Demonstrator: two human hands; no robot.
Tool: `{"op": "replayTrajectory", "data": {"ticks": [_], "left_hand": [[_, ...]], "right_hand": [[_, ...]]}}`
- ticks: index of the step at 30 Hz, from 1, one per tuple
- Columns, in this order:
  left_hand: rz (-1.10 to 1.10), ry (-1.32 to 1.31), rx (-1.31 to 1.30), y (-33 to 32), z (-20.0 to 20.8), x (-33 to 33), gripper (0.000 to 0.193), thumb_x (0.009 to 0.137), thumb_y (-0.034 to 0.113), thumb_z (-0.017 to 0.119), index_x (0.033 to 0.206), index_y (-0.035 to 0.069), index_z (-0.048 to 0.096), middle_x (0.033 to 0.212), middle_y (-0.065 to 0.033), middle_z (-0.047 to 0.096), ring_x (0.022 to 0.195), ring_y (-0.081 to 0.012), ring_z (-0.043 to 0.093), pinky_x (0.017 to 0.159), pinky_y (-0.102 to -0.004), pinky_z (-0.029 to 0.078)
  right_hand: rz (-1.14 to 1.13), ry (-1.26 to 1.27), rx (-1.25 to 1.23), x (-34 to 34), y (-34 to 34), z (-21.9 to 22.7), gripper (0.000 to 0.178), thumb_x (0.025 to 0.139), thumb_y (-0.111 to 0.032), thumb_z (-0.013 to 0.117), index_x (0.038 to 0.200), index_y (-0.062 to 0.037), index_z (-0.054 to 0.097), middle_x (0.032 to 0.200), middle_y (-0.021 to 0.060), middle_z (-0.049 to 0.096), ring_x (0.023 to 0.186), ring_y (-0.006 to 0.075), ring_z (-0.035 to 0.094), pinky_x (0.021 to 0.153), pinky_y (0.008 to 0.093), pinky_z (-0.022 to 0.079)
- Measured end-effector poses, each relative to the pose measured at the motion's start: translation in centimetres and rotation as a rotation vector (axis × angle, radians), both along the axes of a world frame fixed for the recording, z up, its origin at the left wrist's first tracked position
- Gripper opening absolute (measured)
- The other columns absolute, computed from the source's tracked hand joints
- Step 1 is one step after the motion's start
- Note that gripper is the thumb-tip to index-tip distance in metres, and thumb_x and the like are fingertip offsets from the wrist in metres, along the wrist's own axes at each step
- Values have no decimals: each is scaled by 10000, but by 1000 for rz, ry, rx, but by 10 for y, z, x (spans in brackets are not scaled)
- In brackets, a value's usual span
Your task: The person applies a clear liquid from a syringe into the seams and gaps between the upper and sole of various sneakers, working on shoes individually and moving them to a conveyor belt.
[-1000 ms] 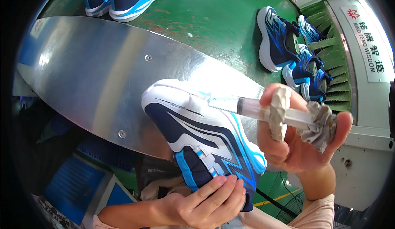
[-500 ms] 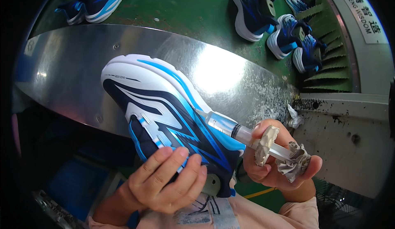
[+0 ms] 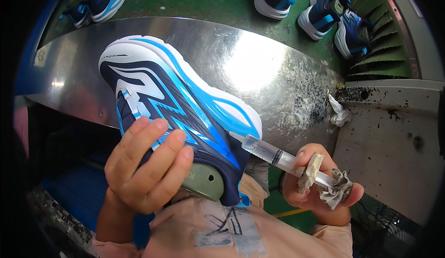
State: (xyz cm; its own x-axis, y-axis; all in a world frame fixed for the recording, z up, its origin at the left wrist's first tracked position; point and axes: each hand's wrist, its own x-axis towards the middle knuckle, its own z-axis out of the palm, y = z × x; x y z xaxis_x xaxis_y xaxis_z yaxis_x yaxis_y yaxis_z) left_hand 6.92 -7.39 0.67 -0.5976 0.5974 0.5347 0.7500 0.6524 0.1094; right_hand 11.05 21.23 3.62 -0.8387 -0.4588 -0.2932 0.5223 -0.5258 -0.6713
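Observation:
A navy, white and bright-blue sports shoe [image 3: 185, 105] lies on its side in front of me, toe to the far left, its white and blue sole facing away. Wrapped over its lacing side, my left hand [image 3: 148, 165] grips it. An olive-green shoe last [image 3: 204, 182] shows in the shoe's opening. In my right hand [image 3: 320, 179] is a clear plastic syringe [image 3: 264, 150], its flange and plunger end padded with crumpled, dirty tape. The syringe tip meets the seam between upper and sole near the heel. Clear fluid seems to fill part of the barrel.
A curved metal ledge [image 3: 194, 35] runs under the shoe, crusted with residue at its right. Beyond it, several similar shoes [image 3: 273, 0] stand on a green belt [image 3: 204, 7] beside green flaps [image 3: 384, 49]. Crumpled white tissue [image 3: 339, 112] lies against the grey panel [image 3: 389, 133].
The shoe has moved left and turned, showing more of the heel and last. The syringe tip has gone along the sole seam from midfoot toward the heel. Shoes on the belt appear shifted.

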Motion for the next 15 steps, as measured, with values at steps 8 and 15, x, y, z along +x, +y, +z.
{"op": "replayTrajectory", "data": {"ticks": [8, 15], "left_hand": [[-1, -44, -90, 8, 13, -7, 223, 802, 75, 664, 1022, 73, 625, 1051, -112, 679, 1004, -327, 647, 851, -464, 564], [-20, -71, -130, 12, 18, -12, 300, 779, 135, 676, 1056, 24, 643, 1066, -156, 672, 1016, -366, 640, 881, -491, 538]], "right_hand": [[-39, 30, -120, 12, 22, -28, 1166, 608, -810, 620, 1308, 76, 327, 871, 42, 481, 713, 78, 424, 603, 210, 331], [-9, -94, -61, 12, 30, -22, 1175, 606, -747, 689, 1338, 90, 310, 912, 33, 474, 748, 76, 411, 659, 223, 341]]}}
